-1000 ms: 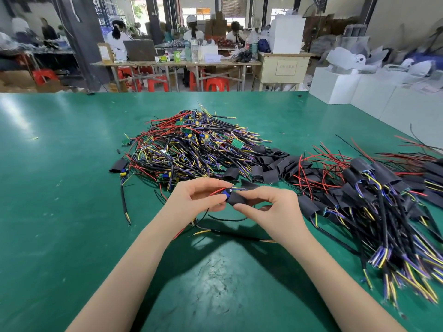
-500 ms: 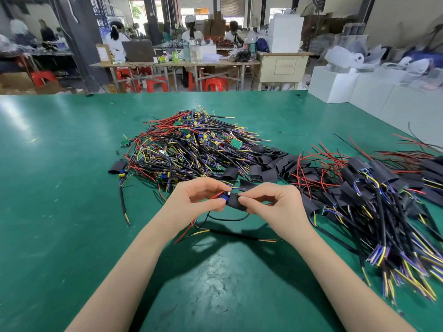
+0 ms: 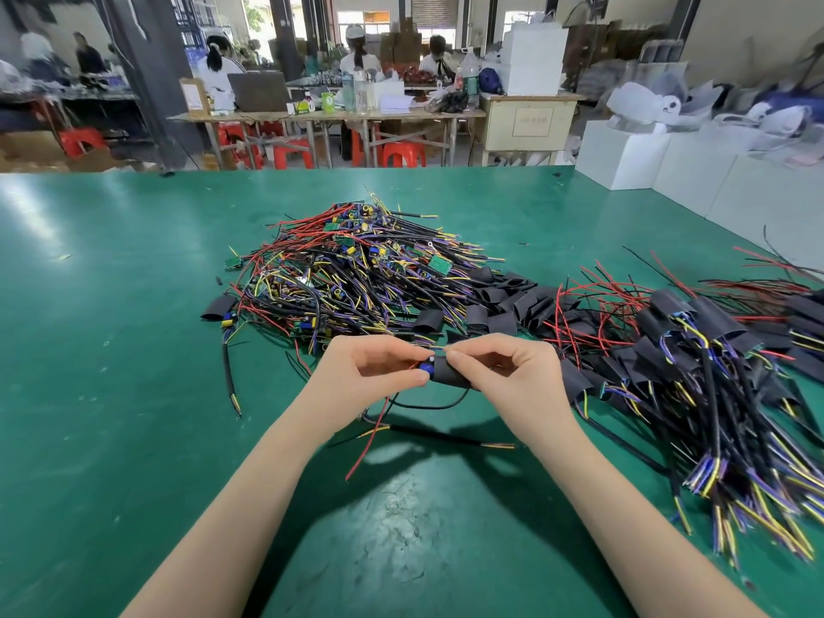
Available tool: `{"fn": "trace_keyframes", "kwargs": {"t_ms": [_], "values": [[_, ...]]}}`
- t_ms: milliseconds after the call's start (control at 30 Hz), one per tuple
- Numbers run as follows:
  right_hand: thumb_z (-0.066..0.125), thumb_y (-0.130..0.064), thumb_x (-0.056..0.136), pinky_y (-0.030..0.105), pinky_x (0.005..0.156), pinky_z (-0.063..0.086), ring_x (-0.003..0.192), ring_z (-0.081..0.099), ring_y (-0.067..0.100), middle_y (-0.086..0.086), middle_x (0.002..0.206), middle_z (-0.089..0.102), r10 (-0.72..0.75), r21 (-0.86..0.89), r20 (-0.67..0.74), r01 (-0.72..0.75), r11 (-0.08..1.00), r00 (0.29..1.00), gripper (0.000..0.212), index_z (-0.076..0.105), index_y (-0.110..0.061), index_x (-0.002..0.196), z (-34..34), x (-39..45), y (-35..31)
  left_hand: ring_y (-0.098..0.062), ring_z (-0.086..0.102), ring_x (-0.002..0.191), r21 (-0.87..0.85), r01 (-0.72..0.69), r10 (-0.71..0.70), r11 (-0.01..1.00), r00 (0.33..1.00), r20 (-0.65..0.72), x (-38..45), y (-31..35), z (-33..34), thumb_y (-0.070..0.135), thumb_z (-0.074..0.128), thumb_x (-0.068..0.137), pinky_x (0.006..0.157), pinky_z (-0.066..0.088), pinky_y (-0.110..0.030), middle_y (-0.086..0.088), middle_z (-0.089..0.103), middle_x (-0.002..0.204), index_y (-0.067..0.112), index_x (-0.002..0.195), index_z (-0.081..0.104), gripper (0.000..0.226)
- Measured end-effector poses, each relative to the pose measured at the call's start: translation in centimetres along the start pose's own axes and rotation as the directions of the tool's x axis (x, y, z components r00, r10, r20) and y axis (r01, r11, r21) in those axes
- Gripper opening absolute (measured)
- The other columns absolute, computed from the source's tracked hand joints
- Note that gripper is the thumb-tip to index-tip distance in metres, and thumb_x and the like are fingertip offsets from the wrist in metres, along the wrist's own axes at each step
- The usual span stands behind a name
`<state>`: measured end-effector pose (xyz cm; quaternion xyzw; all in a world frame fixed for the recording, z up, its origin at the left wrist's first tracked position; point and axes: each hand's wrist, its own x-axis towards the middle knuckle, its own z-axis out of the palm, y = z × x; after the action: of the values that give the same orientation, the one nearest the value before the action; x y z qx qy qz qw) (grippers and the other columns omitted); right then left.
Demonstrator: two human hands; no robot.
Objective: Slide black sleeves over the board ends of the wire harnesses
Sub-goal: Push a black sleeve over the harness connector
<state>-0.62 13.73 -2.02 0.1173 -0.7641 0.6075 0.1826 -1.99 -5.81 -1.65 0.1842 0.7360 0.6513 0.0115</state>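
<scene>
1. Head view: your left hand (image 3: 379,372) pinches the board end (image 3: 426,367), your right hand (image 3: 504,372) pinches the black sleeve (image 3: 450,376) half over it
2. Sleeved harnesses (image 3: 713,350) lie right; the bare pile (image 3: 352,269) awaits, so you're roughly midway

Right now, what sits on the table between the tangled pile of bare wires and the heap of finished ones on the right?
In the head view, loose black sleeves lie between the bare harness pile and the sleeved heap.
</scene>
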Motion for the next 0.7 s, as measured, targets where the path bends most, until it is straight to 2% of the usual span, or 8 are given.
{"fn": "trace_keyframes", "kwargs": {"t_ms": [67,133,200,267,333,400,533,700], "values": [[0.079,-0.017,0.077,0.032,0.068,0.053,0.077,0.065,0.019,-0.007,0.085,0.074,-0.017,-0.079,0.021,0.019,0.997,1.0,0.016,0.077,-0.02,0.092,0.1,0.0,-0.1,-0.017,0.073,0.076,-0.041,0.047,-0.048,0.998,0.998,-0.032,0.1,-0.2,0.2,-0.002,0.073,0.081,0.072,0.055,-0.02,-0.011,0.076,0.087,0.002,0.097,0.074,0.017],[0.082,-0.027,0.072,0.025,0.067,0.049,0.082,0.062,0.014,-0.011,0.094,0.073,-0.105,-0.253,0.071,0.119,0.96,0.992,0.033,0.074,-0.024,0.104,-0.2,-0.1,0.0,-0.019,0.072,0.072,-0.097,0.117,-0.126,0.988,0.988,-0.086,0.3,-0.3,0.3,0.0,0.07,0.084,0.068,0.055,-0.022,-0.014,0.075,0.083,0.002,0.093,0.075,0.011],[0.083,-0.031,0.071,0.028,0.08,0.049,0.09,0.063,0.014,-0.006,0.1,0.072,-0.197,-0.432,0.126,0.232,0.871,0.972,0.039,0.073,-0.022,0.108,-0.8,0.0,0.3,-0.021,0.07,0.068,-0.194,0.197,-0.225,0.961,0.966,-0.129,0.3,-0.4,0.0,0.003,0.068,0.086,0.065,0.057,-0.025,-0.017,0.074,0.079,0.003,0.086,0.075,0.007],[0.08,-0.03,0.076,0.036,0.087,0.049,0.094,0.065,0.02,-0.002,0.1,0.073,-0.222,-0.515,0.16,0.273,0.813,0.962,0.034,0.074,-0.02,0.108,-1.1,0.0,0.6,-0.021,0.07,0.064,-0.256,0.264,-0.302,0.93,0.945,-0.123,0.3,-0.4,-0.3,0.005,0.068,0.087,0.061,0.057,-0.023,-0.017,0.072,0.075,0.003,0.08,0.075,0.01],[0.073,-0.027,0.083,0.04,0.081,0.05,0.089,0.066,0.023,-0.001,0.095,0.074,-0.264,-0.55,0.188,0.324,0.77,0.946,0.024,0.074,-0.018,0.106,-0.8,0.0,0.8,-0.019,0.07,0.062,-0.274,0.315,-0.351,0.909,0.932,-0.094,0.3,-0.5,-0.3,0.006,0.068,0.087,0.058,0.056,-0.021,-0.018,0.072,0.074,0.006,0.075,0.076,0.014],[0.068,-0.024,0.085,0.038,0.073,0.051,0.082,0.068,0.024,0.0,0.088,0.075,-0.319,-0.566,0.189,0.368,0.738,0.929,0.02,0.076,-0.016,0.102,-0.3,-0.3,0.9,-0.018,0.07,0.062,-0.289,0.354,-0.389,0.89,0.918,-0.074,0.3,-0.6,-0.3,0.007,0.068,0.087,0.057,0.056,-0.02,-0.018,0.072,0.074,0.008,0.07,0.078,0.02],[0.064,-0.021,0.086,0.037,0.066,0.05,0.074,0.066,0.023,-0.001,0.078,0.073,-0.347,-0.55,0.148,0.369,0.749,0.926,0.019,0.076,-0.015,0.1,0.1,-0.2,0.8,-0.017,0.072,0.067,-0.383,0.428,-0.47,0.819,0.883,-0.017,0.4,-0.7,-0.4,0.014,0.075,0.078,0.059,0.056,-0.018,-0.019,0.074,0.08,0.006,0.074,0.079,0.01],[0.062,-0.017,0.087,0.037,0.061,0.051,0.07,0.063,0.028,0.0,0.072,0.069,-0.375,-0.569,0.154,0.393,0.723,0.914,0.019,0.075,-0.01,0.099,0.5,-0.6,0.9,-0.014,0.071,0.066,-0.46,0.444,-0.49,0.769,0.871,0.02,0.5,-1.2,-0.2,0.018,0.079,0.063,0.059,0.056,-0.016,-0.018,0.073,0.079,0.002,0.078,0.079,0.023]]}}
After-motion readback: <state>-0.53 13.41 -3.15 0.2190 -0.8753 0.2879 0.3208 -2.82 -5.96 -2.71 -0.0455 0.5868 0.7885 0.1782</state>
